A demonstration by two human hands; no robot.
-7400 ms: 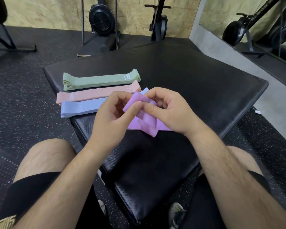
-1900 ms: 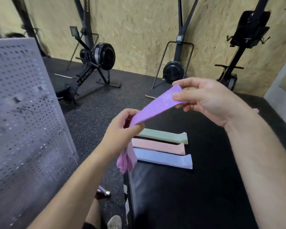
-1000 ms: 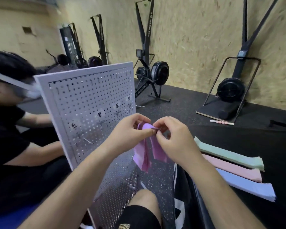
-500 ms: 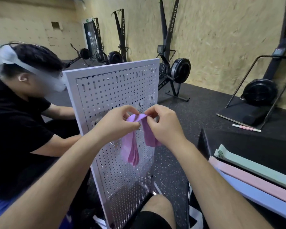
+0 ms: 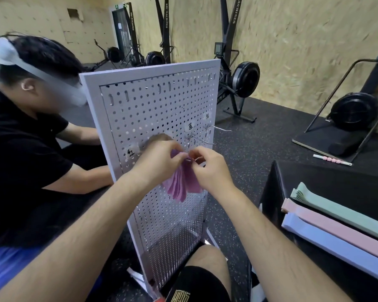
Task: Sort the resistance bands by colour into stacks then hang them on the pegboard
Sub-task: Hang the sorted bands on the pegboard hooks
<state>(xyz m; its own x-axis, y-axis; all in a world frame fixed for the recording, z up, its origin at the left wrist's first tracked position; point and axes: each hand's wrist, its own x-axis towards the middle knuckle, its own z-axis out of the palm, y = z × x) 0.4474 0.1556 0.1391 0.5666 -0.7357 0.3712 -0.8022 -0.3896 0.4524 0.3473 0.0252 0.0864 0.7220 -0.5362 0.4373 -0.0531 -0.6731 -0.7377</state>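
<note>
Four colours of resistance band are counted. Three flat stacks, green point(image 5: 336, 212), pink point(image 5: 327, 225) and blue point(image 5: 327, 245), are laid side by side and touching on the black mat point(image 5: 336, 177) at the right. One bundle of purple bands point(image 5: 179, 184) is held up against the face of the pegboard point(image 5: 153, 118). The bundle's top fold is pinched by the left hand point(image 5: 159, 162) and the right hand point(image 5: 210, 168), fingertips brought close together, and its loose ends are fanned below. A glint of metal is seen between the fingertips; whether the loop is over it cannot be told. Two bare hooks point(image 5: 202, 140) are counted to the upper right of the hands. Three paper labels point(image 5: 190, 126) are counted on the board. One other person point(image 5: 20, 138) is seated behind the board's left edge. One pink-beaded stick point(image 5: 332, 159) is noted on the floor. Against the frame half a second earlier, the hands are found lower on the board, under the middle label rather than level with it. The three stacks are left as they were.
</note>
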